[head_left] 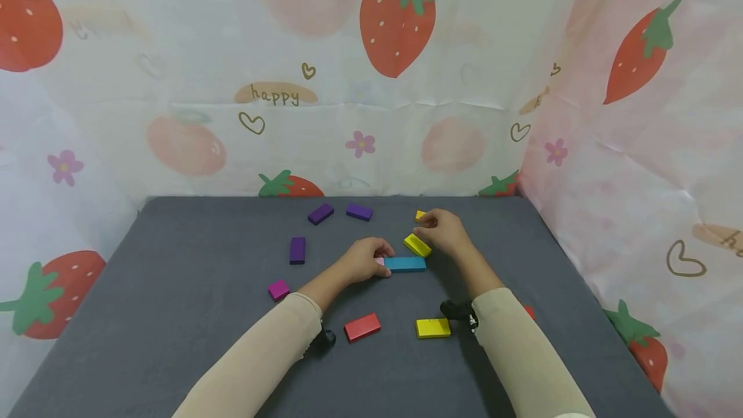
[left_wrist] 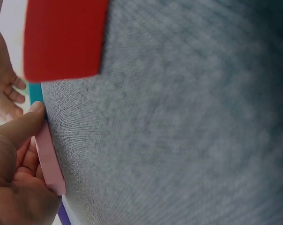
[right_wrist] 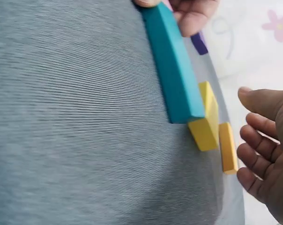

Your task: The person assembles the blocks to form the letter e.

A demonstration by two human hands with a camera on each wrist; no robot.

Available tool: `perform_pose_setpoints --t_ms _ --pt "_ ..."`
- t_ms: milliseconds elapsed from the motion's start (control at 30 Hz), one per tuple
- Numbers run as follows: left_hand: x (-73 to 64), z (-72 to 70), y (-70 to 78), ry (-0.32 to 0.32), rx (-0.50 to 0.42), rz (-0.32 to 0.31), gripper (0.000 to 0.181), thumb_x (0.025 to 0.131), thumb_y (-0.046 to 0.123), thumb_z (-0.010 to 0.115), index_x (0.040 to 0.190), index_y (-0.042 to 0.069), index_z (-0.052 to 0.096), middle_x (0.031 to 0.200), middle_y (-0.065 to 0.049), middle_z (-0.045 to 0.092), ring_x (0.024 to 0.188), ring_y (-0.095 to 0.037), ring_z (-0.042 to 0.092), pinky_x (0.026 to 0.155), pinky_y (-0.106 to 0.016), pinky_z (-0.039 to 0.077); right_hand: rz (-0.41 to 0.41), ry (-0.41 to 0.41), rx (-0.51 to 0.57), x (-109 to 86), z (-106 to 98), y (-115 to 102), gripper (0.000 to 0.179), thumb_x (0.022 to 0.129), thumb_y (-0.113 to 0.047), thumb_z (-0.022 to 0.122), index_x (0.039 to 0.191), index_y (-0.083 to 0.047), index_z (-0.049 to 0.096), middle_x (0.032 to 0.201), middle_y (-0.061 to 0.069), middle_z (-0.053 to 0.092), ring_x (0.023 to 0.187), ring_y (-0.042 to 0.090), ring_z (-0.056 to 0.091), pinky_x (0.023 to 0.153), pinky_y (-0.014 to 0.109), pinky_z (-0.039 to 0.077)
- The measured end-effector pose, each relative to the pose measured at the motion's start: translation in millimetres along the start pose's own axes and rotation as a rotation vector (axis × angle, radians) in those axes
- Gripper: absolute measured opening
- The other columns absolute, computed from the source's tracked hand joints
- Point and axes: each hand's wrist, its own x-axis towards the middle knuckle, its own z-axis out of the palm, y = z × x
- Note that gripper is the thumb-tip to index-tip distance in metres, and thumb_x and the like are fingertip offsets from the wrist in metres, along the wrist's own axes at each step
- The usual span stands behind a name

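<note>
My left hand [head_left: 362, 260] grips a pink block [left_wrist: 49, 161], its thumb lying along the front side near the end. End to end with the pink block is a blue block [head_left: 405, 264], the two forming one row on the table; in the head view most of the pink one is hidden by the hand. My right hand [head_left: 444, 231] hovers beyond the row with its fingers loosely bent and nothing between them. Closest below its fingertips is a tilted yellow block [head_left: 417, 245]. Behind that lies an orange-yellow block [right_wrist: 228, 149], partly covered by the hand in the head view.
Purple blocks [head_left: 297, 250] lie at the back left, with a magenta block [head_left: 278, 289] by the left forearm. Nearer the front are a red block [head_left: 362, 327] and another yellow block [head_left: 433, 328]. A second red block [head_left: 529, 311] peeks out behind the right sleeve [head_left: 522, 347].
</note>
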Motion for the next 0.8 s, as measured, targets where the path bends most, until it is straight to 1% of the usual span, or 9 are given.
perform_pose_setpoints --t_ms 200,400,600,800 --pt "0.4 0.7 -0.7 0.006 0.0 0.007 0.032 0.087 0.015 0.083 0.116 0.012 0.071 0.11 -0.001 0.067 0.101 -0.016 0.06 0.097 -0.038 0.05 -0.051 0.038 -0.023 12.2 -8 0 0.041 0.097 -0.029 0.072 0.131 -0.007 0.065 0.131 0.014 0.058 0.122 0.035 0.056 0.1 0.05 0.05" --pt "0.3 0.3 -0.1 0.003 0.0 0.003 0.032 0.087 0.015 0.083 0.117 0.012 0.071 0.112 -0.002 0.067 0.102 -0.017 0.06 0.098 -0.038 0.05 -0.08 0.035 -0.05 25.0 -15 5 0.041 0.099 -0.025 0.07 0.134 -0.006 0.065 0.135 0.016 0.057 0.127 0.037 0.054 0.105 0.053 0.047" --pt "-0.2 0.5 1.5 -0.008 -0.01 -0.008 0.033 0.088 0.015 0.082 0.119 0.012 0.071 0.113 -0.002 0.067 0.104 -0.017 0.06 0.098 -0.038 0.049 -0.07 0.019 -0.086 31.3 -19 10 0.04 0.1 -0.023 0.068 0.137 -0.008 0.064 0.14 0.016 0.055 0.13 0.038 0.052 0.105 0.054 0.047" --pt "-0.5 0.6 0.8 -0.001 -0.006 -0.01 0.032 0.088 0.016 0.082 0.118 0.013 0.071 0.112 -0.002 0.067 0.103 -0.016 0.059 0.098 -0.038 0.049 -0.052 -0.003 -0.102 37.2 -13 17 0.04 0.102 -0.025 0.066 0.138 -0.008 0.063 0.142 0.015 0.055 0.13 0.037 0.053 0.105 0.053 0.046"
